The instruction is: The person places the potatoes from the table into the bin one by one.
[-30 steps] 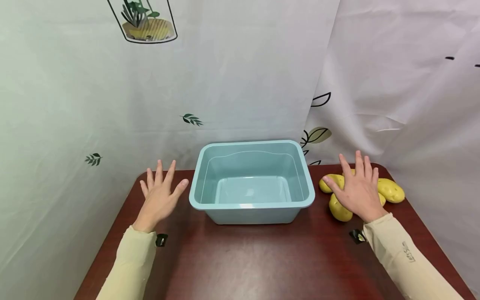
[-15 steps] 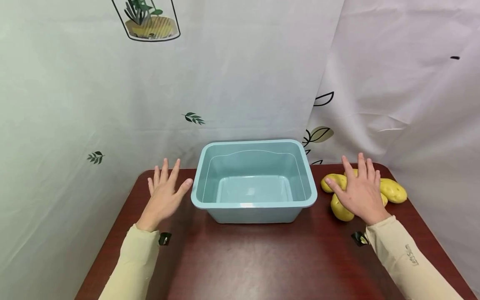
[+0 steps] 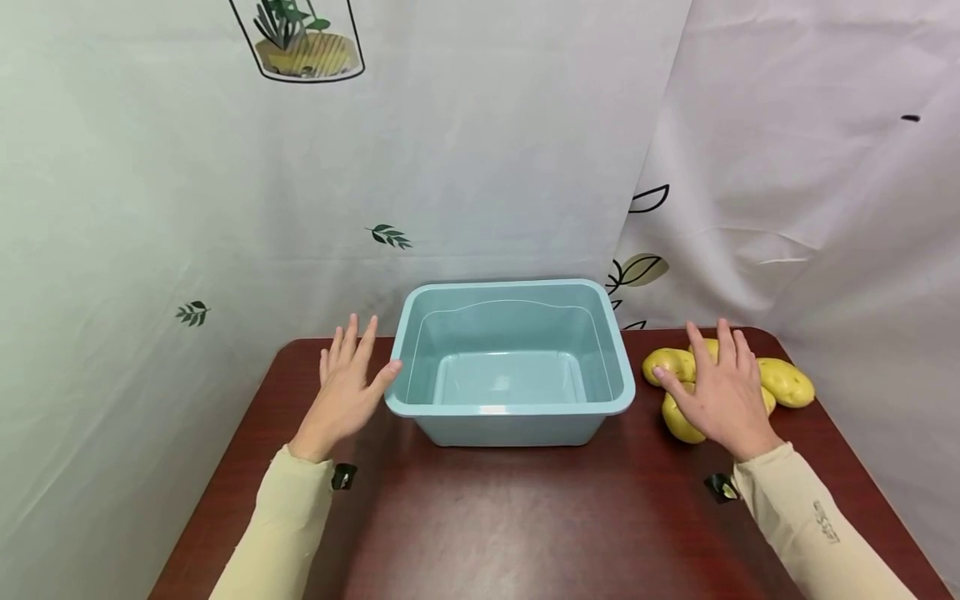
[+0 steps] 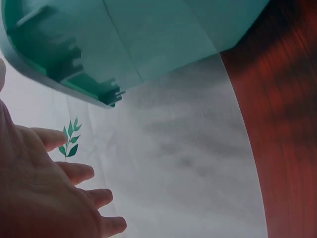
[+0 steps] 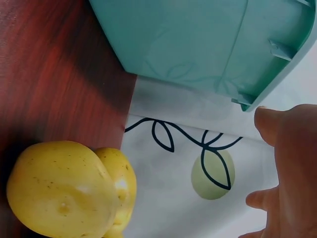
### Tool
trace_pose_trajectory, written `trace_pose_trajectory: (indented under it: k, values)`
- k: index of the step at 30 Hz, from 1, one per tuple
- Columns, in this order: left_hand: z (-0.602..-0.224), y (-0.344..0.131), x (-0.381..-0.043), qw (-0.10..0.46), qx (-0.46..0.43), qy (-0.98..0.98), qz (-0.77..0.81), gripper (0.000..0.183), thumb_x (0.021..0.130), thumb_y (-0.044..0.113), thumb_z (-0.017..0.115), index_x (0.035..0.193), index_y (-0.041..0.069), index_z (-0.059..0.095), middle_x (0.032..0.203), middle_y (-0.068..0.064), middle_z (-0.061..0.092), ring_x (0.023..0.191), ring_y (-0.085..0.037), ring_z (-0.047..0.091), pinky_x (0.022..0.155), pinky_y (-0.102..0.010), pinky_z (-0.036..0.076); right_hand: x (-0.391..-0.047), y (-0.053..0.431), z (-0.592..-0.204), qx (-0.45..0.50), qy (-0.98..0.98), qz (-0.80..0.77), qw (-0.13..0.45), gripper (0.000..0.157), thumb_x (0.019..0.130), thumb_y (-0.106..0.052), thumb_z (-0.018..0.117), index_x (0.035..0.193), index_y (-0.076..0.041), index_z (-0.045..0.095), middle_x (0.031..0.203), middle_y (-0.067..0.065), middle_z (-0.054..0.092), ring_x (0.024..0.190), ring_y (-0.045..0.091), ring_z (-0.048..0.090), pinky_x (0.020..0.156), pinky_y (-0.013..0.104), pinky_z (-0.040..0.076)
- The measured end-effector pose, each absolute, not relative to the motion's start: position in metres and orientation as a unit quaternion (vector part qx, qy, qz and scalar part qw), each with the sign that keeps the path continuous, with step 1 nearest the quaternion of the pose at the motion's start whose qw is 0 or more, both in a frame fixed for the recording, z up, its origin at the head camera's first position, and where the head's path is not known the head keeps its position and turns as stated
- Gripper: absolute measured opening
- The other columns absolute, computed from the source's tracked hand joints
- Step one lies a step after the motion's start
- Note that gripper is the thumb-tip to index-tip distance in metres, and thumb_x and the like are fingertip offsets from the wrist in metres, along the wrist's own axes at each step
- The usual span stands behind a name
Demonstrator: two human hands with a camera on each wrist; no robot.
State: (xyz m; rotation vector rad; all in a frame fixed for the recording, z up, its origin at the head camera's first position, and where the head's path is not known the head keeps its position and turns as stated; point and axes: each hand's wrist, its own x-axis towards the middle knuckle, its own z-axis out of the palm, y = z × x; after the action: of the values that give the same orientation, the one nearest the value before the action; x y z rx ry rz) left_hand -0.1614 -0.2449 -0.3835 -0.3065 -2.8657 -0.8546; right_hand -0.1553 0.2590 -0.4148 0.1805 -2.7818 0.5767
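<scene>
A light blue plastic basin (image 3: 506, 429) stands in the middle at the back of the table, with nothing inside it. My left hand (image 3: 343, 404), fingers spread, hovers at the basin's left side; its thumb overlaps the rim in the head view, and I cannot tell whether they touch. Over at the right, several yellow potatoes (image 3: 786, 382) lie in a cluster. Above them is my right hand (image 3: 726, 404), fingers also spread and holding nothing; it hides part of the pile. In the right wrist view a large potato (image 5: 59, 188) shows below the hand.
The dark red-brown table (image 3: 495, 525) reaches toward the person. A white printed curtain (image 3: 510, 167) hangs close behind the table and along both sides. Small black devices (image 3: 343, 477) sit at the wrists beside the sleeves.
My left hand has moved right, closer to the basin's rim. The right hand has lowered slightly over the potatoes. Basin and potatoes stay in place; the head view has shifted a little.
</scene>
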Motion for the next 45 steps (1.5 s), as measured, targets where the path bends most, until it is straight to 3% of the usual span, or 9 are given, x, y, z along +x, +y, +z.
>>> trace_pose_trajectory:
  k: [17, 21, 30, 36, 41, 45]
  values:
    - [-0.384, -0.223, -0.16, 0.048, -0.124, -0.947, -0.293, 0.085, 0.1, 0.059, 0.048, 0.164, 0.022, 0.006, 0.169, -0.007, -0.005, 0.153, -0.034, -0.008, 0.116, -0.065, -0.005, -0.144, 0.259, -0.429, 0.057, -0.965, 0.199, 0.163, 0.084, 0.093, -0.047, 0.066, 0.15, 0.006, 0.034, 0.152, 0.043, 0.019, 0.135, 0.062, 0.021, 0.103, 0.074, 0.021]
    - [-0.383, -0.22, -0.159, 0.049, -0.13, -0.945, -0.295, 0.087, 0.1, 0.059, 0.049, 0.163, 0.019, 0.005, 0.169, -0.005, -0.004, 0.154, -0.033, -0.006, 0.116, -0.064, -0.004, -0.142, 0.258, -0.433, 0.057, -0.963, 0.199, 0.17, 0.085, 0.091, -0.047, 0.069, 0.149, 0.005, 0.035, 0.151, 0.042, 0.023, 0.135, 0.06, 0.023, 0.097, 0.075, 0.025]
    - [-0.383, -0.212, -0.155, 0.033, -0.141, -0.944, -0.296, 0.094, 0.098, 0.061, 0.051, 0.162, 0.009, 0.006, 0.168, 0.0, -0.006, 0.154, -0.03, -0.003, 0.117, -0.065, 0.0, -0.135, 0.256, -0.44, 0.056, -0.963, 0.207, 0.163, 0.09, 0.09, -0.047, 0.07, 0.152, 0.005, 0.031, 0.151, 0.041, 0.022, 0.132, 0.061, 0.023, 0.095, 0.076, 0.025]
    - [-0.383, -0.207, -0.154, 0.017, -0.139, -0.941, -0.307, 0.104, 0.094, 0.066, 0.055, 0.16, 0.002, 0.006, 0.169, -0.003, -0.005, 0.154, -0.026, 0.005, 0.119, -0.054, 0.018, -0.129, 0.255, -0.445, 0.047, -0.965, 0.209, 0.149, 0.093, 0.088, -0.046, 0.072, 0.154, 0.004, 0.029, 0.151, 0.041, 0.021, 0.128, 0.063, 0.026, 0.094, 0.076, 0.026]
    - [-0.384, -0.203, -0.153, 0.002, -0.114, -0.947, -0.302, 0.119, 0.083, 0.077, 0.06, 0.161, 0.007, 0.004, 0.169, 0.001, -0.005, 0.15, -0.028, 0.027, 0.111, -0.051, 0.037, -0.128, 0.253, -0.448, 0.044, -0.966, 0.206, 0.151, 0.091, 0.086, -0.042, 0.075, 0.151, 0.006, 0.033, 0.149, 0.042, 0.024, 0.124, 0.064, 0.029, 0.094, 0.074, 0.028]
    - [-0.384, -0.202, -0.152, -0.005, -0.094, -0.951, -0.294, 0.131, 0.073, 0.085, 0.062, 0.162, 0.01, 0.0, 0.168, 0.007, -0.01, 0.142, -0.031, 0.042, 0.102, -0.05, 0.046, -0.126, 0.252, -0.451, 0.042, -0.965, 0.205, 0.155, 0.09, 0.084, -0.04, 0.077, 0.148, 0.006, 0.035, 0.147, 0.042, 0.026, 0.121, 0.065, 0.031, 0.092, 0.074, 0.03]
